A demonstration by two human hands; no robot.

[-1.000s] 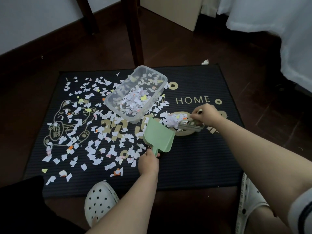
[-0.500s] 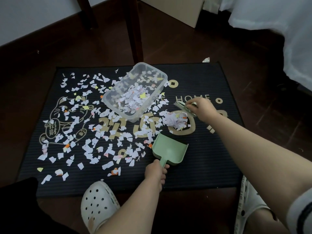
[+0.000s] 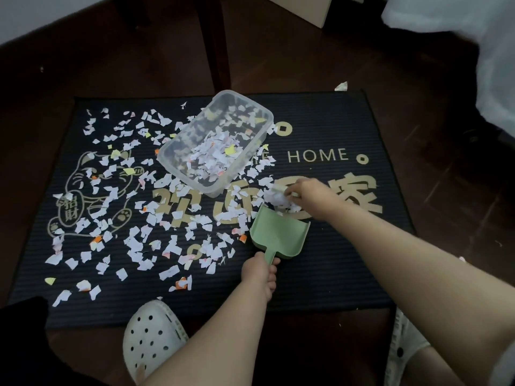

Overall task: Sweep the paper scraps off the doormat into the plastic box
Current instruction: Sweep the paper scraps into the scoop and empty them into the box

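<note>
A black doormat (image 3: pixel 320 263) with gold print lies on the dark floor, its left and middle strewn with white, yellow and orange paper scraps (image 3: pixel 117 218). A clear plastic box (image 3: pixel 181 151), partly filled with scraps, stands tilted on the mat's upper middle. My left hand (image 3: pixel 260 274) grips the handle of a green dustpan (image 3: pixel 278 236), which lies flat with its mouth toward a small heap of scraps (image 3: pixel 278 201). My right hand (image 3: pixel 309 195) holds a small brush, mostly hidden, at the heap's right side.
A dark wooden chair leg (image 3: pixel 217 43) rises just behind the box. White cloth (image 3: pixel 473 45) hangs at the right. One stray scrap (image 3: pixel 342 86) lies off the mat's far edge. My white clogs (image 3: pixel 152 338) stand at the mat's near edge.
The dustpan came down from a raised tilt to lie flat on the mat below the heap. My right hand swung the brush out and back to the heap.
</note>
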